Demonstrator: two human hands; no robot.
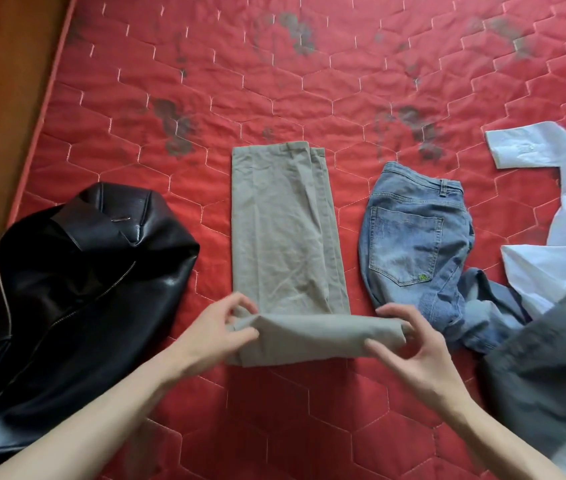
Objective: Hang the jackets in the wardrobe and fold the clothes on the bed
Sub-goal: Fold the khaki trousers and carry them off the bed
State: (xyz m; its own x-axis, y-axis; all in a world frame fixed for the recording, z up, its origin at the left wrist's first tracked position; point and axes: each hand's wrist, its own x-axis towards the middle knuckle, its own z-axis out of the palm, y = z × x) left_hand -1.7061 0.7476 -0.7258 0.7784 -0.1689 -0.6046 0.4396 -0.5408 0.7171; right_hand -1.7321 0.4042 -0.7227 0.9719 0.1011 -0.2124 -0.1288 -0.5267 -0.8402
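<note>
Since both hands work the near end of the khaki trousers (285,237), that end is doubled over into a fold lying crosswise between the fingers. Left hand (214,336) pinches the fold's left corner, thumb and fingertips curled round the cloth. Right hand (413,344) pinches the right corner the same way, its other fingers spread loose. A grip at each corner keeps the fold edge straight, my guess, ready to roll or flip it forward.

Beyond the fingers the rest of the trousers runs flat and narrow away from the person, legs already stacked lengthwise, so the first fold looks done.

Left of the left fingers: black leather jacket (77,282), heaped, not hung yet. Right of the right fingers: blue jeans (413,244), half crumpled, unfolded. Further right: white shirt (558,216) and a dark grey garment (548,368), both loose, likely queued.

All of it lies on the red quilted mattress (309,81), which stretches bare and stained past the trousers' far end.
</note>
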